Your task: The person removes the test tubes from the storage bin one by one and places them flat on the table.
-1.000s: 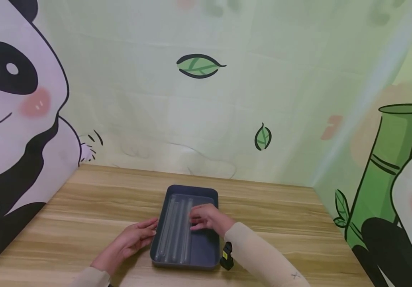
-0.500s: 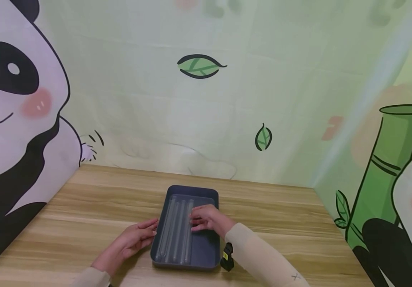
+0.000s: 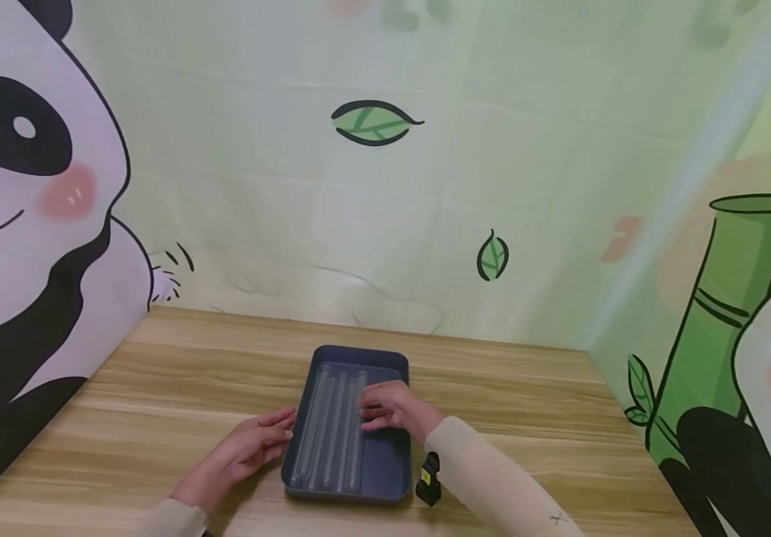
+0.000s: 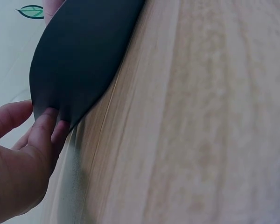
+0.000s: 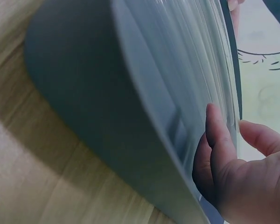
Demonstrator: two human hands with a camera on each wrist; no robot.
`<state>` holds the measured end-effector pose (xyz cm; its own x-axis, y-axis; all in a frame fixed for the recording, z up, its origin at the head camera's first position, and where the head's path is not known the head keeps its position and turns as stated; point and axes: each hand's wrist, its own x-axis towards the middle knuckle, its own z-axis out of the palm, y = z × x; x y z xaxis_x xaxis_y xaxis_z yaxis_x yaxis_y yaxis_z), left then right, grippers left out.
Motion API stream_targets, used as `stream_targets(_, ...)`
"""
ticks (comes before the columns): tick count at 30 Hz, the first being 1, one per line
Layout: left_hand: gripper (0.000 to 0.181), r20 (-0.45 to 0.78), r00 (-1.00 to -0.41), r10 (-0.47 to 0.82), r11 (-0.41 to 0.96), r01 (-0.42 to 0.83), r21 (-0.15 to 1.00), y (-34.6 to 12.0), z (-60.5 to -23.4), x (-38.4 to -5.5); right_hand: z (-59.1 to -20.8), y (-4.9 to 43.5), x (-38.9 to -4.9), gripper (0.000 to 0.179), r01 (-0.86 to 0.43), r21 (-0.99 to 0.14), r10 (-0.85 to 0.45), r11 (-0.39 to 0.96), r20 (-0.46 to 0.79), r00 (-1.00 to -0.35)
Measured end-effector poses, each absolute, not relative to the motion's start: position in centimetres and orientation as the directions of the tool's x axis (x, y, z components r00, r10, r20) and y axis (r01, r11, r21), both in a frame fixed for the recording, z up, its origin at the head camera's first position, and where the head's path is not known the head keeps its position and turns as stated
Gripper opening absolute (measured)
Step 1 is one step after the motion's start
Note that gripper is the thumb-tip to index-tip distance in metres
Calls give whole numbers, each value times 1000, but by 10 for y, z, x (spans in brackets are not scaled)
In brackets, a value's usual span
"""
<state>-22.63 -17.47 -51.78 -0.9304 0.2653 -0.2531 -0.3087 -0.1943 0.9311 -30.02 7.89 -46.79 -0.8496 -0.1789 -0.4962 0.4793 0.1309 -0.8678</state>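
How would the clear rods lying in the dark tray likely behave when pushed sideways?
The clear rods look straight along their length, so they are probably stiff rather than floppy. Their slim, seemingly round shape suggests they may roll, though the raised walls of the dark tray should contain them. Their shiny surface hints at some slipperiness.

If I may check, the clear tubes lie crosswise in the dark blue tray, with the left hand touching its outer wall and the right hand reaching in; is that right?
Not quite: in the head view, the clear tubes run lengthwise in the dark blue tray, not crosswise. The left hand and the right hand are as you say.
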Motion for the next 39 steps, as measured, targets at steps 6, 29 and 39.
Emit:
stream_targets(6, 70, -257, -929, 268, -196, -313, 929, -176, -519, -226, -463, 81, -301, 38, 482, -866, -184, 137, -500, -846)
stream_targets(29, 69, -256, -927, 273, -205, -316, 926, -177, -520, -227, -429, 95, -306, 46, 475, -861, -237, 180, -507, -829)
stream_targets(39, 70, -242, -927, 286, -209, -307, 928, -177, -521, -227, -409, 99, -308, 45, 487, -852, -269, 191, -523, -809)
